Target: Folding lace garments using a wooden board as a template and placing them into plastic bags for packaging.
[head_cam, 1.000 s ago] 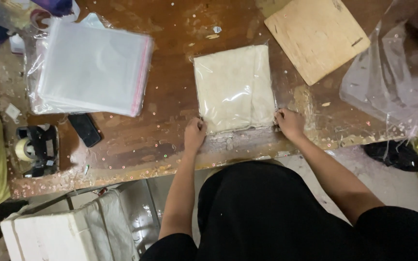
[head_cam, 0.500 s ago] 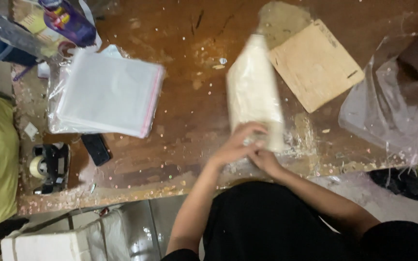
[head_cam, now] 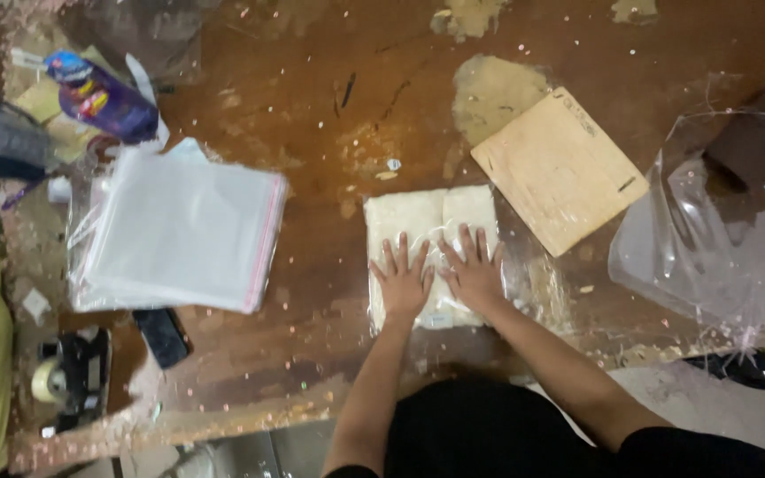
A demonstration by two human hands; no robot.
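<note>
Both hands, the left hand and right hand, lie flat with fingers spread, side by side, pressing down on a cream bagged cloth at the centre of the worn brown counter, with a wooden board just right.

To your left on the worn brown bench lies a stack of clear plastic bags with a pink edge strip. A dark phone sits just below it, and a tape dispenser stands at the near left corner. A purple bottle lies far left. To your right rests a plywood board, beside crumpled clear plastic.
</note>
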